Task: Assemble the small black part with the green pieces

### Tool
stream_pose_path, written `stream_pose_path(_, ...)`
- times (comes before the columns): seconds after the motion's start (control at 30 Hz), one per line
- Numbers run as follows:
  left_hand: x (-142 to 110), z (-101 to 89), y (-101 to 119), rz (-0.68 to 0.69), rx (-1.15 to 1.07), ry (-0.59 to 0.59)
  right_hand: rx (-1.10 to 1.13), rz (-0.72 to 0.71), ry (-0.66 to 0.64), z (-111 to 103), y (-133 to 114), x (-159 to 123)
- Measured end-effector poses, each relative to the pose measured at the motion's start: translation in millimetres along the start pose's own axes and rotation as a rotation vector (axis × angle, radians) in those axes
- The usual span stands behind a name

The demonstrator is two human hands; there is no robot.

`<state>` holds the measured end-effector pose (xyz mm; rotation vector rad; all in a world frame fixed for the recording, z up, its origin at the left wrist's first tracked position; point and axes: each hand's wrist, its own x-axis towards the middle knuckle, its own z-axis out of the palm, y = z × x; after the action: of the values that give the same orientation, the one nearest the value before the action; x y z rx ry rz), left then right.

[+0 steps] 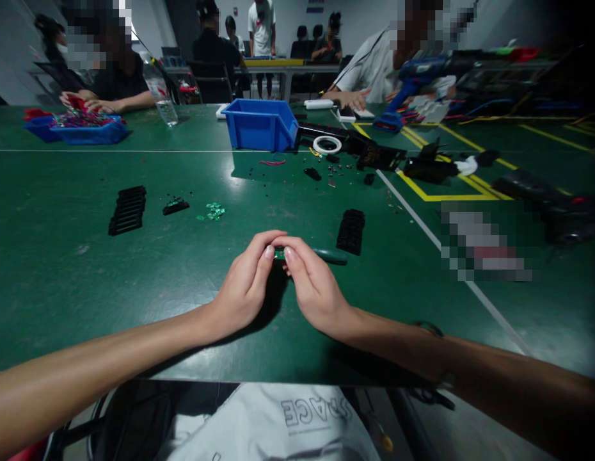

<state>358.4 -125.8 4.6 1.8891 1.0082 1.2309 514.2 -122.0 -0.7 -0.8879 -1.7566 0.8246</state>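
My left hand and my right hand meet over the near middle of the table, thumbs close together. Between the thumb tips a small green circuit board shows, pinched by both hands; the fingers hide most of it. A dark green rod-like handle sticks out behind my right hand, and its other end is hidden. Just beyond that lies a stack of black plastic parts. To the left are a pile of small green boards, a small black part with tiny bits, and a ribbed row of black parts.
A blue bin stands at the back, near a white tape ring and scattered screws. Far left are a water bottle and a blue tray of wires. A blue power drill lies back right. Co-workers sit opposite.
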Motion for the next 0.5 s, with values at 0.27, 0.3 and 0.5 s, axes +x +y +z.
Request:
stream_pose_path(0.27,1.4,0.8,-1.4,-0.014,-0.012,0.016,0.035,0.019,-0.002,1.7,1.3,1.4)
stream_pose_path(0.3,1.6,0.9,-1.6,-0.016,-0.014,0.016,0.037,0.018,0.0,1.6,1.4,1.5)
stream_pose_path(0.5,2.8,1.0,-2.4,-0.015,-0.028,0.019,0.043,0.012,0.007,1.2,1.0,2.0)
